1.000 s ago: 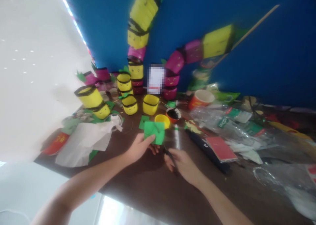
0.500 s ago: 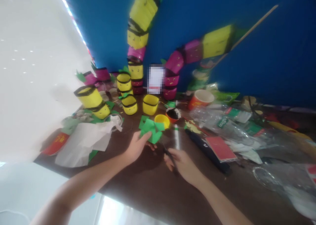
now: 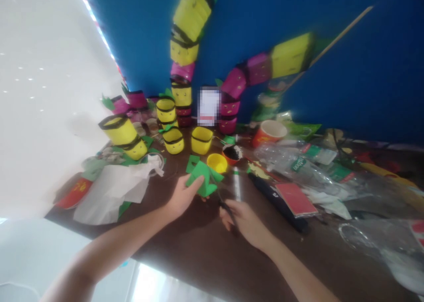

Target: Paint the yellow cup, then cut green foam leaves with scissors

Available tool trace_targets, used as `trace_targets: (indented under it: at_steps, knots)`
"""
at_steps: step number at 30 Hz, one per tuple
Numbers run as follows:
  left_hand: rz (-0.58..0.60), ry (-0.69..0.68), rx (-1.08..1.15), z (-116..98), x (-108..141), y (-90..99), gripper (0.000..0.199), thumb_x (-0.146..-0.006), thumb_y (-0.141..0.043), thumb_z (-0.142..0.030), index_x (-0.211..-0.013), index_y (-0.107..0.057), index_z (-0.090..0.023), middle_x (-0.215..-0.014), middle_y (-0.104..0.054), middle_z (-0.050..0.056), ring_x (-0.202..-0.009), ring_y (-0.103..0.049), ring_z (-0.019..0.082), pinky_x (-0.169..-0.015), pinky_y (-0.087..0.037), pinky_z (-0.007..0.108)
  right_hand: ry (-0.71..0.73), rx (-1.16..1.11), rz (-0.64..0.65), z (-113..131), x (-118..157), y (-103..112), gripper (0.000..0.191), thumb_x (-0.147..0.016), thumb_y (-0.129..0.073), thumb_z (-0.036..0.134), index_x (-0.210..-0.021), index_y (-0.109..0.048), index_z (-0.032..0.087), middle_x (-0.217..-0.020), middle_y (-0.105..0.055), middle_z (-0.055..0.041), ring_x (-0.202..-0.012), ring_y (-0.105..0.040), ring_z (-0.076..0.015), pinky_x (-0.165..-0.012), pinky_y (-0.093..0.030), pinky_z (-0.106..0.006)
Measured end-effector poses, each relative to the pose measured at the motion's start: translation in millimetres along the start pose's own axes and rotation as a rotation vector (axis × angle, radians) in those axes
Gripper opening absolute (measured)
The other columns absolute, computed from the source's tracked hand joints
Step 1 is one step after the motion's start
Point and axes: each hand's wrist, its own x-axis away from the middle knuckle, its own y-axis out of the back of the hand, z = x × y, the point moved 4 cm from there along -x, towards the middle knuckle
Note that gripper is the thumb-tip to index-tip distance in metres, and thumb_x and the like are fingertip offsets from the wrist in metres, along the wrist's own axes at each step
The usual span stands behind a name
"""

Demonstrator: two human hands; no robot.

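Note:
My left hand point(image 3: 183, 193) pinches a green sheet point(image 3: 202, 180), felt or paper, with its thumb on top. The sheet has cut, pointed flaps on its right side. My right hand point(image 3: 240, 215) is closed round the dark handles of a pair of scissors point(image 3: 227, 208), whose blades point up and left at the sheet's right edge. How far the blades are apart is too blurred to tell. Just beyond the sheet sit a small yellow cup point(image 3: 217, 162) and another green piece point(image 3: 192, 164).
Yellow pots with black rims point(image 3: 202, 140) stand at the back, near stacked magenta pots point(image 3: 228, 112). Clear plastic bottles point(image 3: 298, 165), a red booklet point(image 3: 296, 199) and a dark pouch point(image 3: 268, 196) lie right. White sheeting point(image 3: 112, 191) covers the table's left side.
The green sheet has turned a little in my left hand, and a flap now sticks out further to the right. My right hand and the scissors have barely shifted.

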Motion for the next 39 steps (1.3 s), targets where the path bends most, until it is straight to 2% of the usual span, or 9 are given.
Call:
trace_targets:
  at_steps: [5, 13, 19, 29, 39]
  knots:
    - [-0.006, 0.011, 0.023, -1.2, 0.3, -0.8, 0.032, -0.075, -0.061, -0.043, -0.072, -0.061, -0.012, -0.056, -0.061, 0.000, -0.049, -0.057, 0.013, -0.045, -0.047, 0.025, 0.001, -0.023, 0.008, -2.2, -0.6, -0.4, 0.040, -0.071, -0.060, 0.055, -0.062, -0.049, 0.018, -0.048, -0.048, 0.0046, -0.046, -0.043, -0.0076, -0.046, -0.031, -0.021]
    - [-0.094, 0.011, 0.046, -1.6, -1.0, 2.5, 0.032, -0.073, -0.064, -0.043, -0.071, -0.063, -0.011, -0.055, -0.062, 0.001, -0.047, -0.057, 0.013, -0.044, -0.047, 0.024, -0.001, 0.012, 0.012, 3.3, 0.2, -1.1, 0.043, -0.071, -0.059, 0.056, -0.058, -0.044, 0.018, -0.047, -0.047, 0.0047, -0.046, -0.044, -0.0076, -0.048, -0.031, -0.021]
    - [-0.133, -0.019, 0.034, -1.3, -1.2, 4.7, 0.031, -0.073, -0.064, -0.043, -0.070, -0.063, -0.012, -0.055, -0.062, 0.001, -0.047, -0.058, 0.013, -0.044, -0.047, 0.024, -0.022, -0.007, 0.020, -0.1, 0.4, -0.9, 0.041, -0.070, -0.061, 0.054, -0.060, -0.046, 0.018, -0.049, -0.047, 0.0052, -0.047, -0.043, -0.0073, -0.047, -0.030, -0.021]
    - [-0.191, -0.085, -0.112, -12.9, 1.1, 6.2, 0.031, -0.075, -0.061, -0.043, -0.067, -0.060, -0.012, -0.051, -0.060, -0.001, -0.044, -0.056, 0.011, -0.045, -0.048, 0.023, 0.030, 0.037, 0.045, -1.0, -0.5, -0.2, 0.039, -0.076, -0.058, 0.051, -0.060, -0.046, 0.017, -0.049, -0.047, 0.0047, -0.048, -0.043, -0.0072, -0.048, -0.031, -0.021]
    - [-0.235, -0.127, -0.140, -14.6, -1.2, 8.0, 0.033, -0.076, -0.058, -0.047, -0.068, -0.053, -0.016, -0.052, -0.056, -0.003, -0.045, -0.055, 0.011, -0.042, -0.045, 0.022, 0.003, 0.024, 0.052, -1.6, -0.9, -1.5, 0.042, -0.070, -0.061, 0.054, -0.060, -0.043, 0.018, -0.048, -0.045, 0.0058, -0.046, -0.042, -0.0069, -0.046, -0.030, -0.020]
